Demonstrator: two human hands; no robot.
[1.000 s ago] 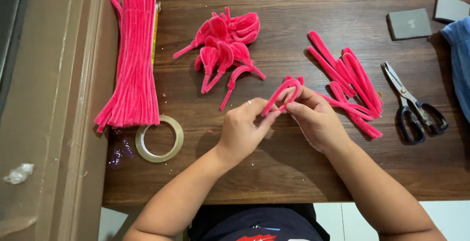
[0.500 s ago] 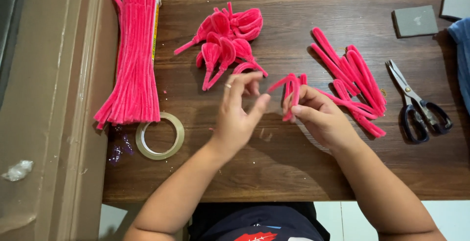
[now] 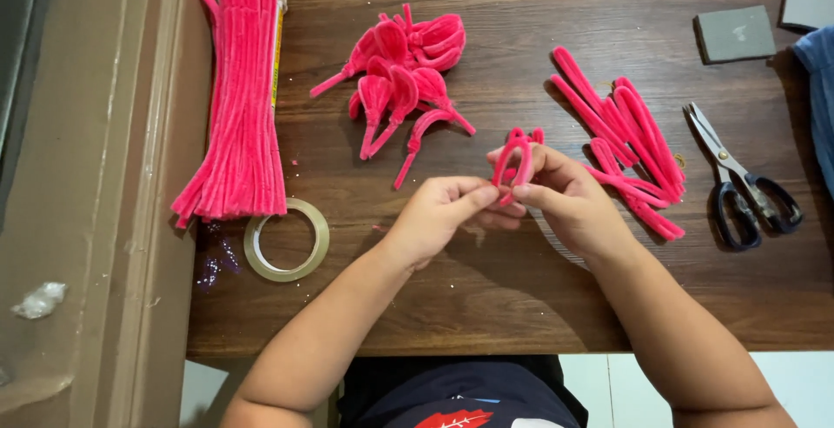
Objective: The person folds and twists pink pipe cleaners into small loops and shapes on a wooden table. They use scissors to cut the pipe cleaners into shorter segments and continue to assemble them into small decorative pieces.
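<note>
Both hands meet over the middle of the table (image 3: 539, 306). The right hand (image 3: 565, 198) pinches a looped pink pipe cleaner (image 3: 512, 157), and the left hand (image 3: 443, 215) closes its fingertips on the loop's lower end. A pile of finished loops (image 3: 404, 72) lies at 11 o'clock, scissors (image 3: 738, 180) at 3 o'clock. The loop could probably spring open if either pinch slackens, since the wire resists bending.

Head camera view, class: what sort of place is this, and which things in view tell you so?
Probably a home craft table: a dark wooden table holding a bundle of pink pipe cleaners, a pile of twisted pink petal shapes, scissors and a tape roll.
</note>
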